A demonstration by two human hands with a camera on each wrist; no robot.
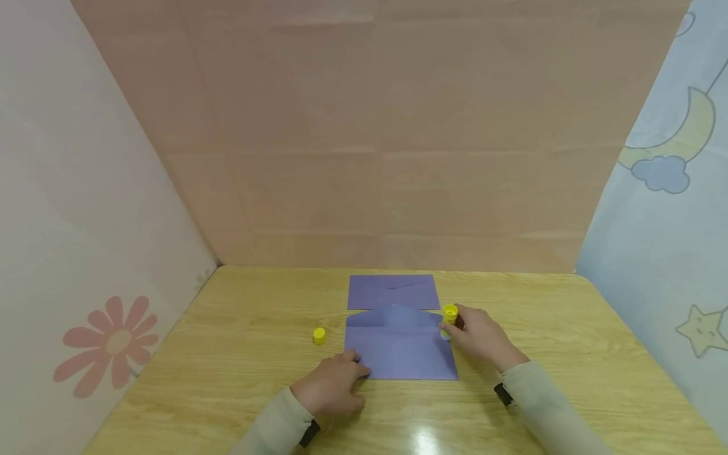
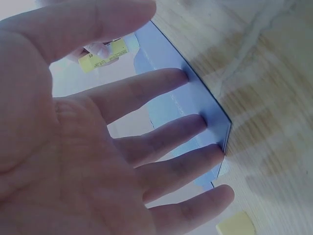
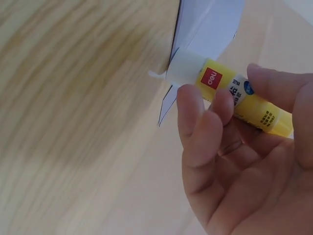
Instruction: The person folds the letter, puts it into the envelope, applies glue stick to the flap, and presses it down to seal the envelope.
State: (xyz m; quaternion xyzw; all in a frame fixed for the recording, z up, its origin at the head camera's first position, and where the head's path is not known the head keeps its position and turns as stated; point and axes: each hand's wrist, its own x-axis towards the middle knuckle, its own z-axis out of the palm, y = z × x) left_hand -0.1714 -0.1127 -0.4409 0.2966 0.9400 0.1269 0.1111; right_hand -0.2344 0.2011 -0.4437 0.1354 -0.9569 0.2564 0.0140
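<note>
A purple envelope (image 1: pixel 400 354) lies on the table with its flap (image 1: pixel 394 316) unfolded away from me. My left hand (image 1: pixel 332 384) rests at its near left corner; in the left wrist view the fingers are spread and fairly straight, some fingertips touching the paper. My right hand (image 1: pixel 483 335) grips a yellow glue stick (image 3: pixel 230 93) between thumb and curled fingers. The glue stick's white end points down at the envelope's right edge, close to the flap fold. A whitish smear (image 3: pixel 156 74) shows on the wood beside that end.
Left of the envelope stands the yellow glue stick cap (image 1: pixel 319 335). Behind the flap lies a second purple envelope (image 1: pixel 392 292). The wood-grain table (image 1: pixel 239 354) is bounded by a tan back panel (image 1: pixel 375 158) and patterned side panels.
</note>
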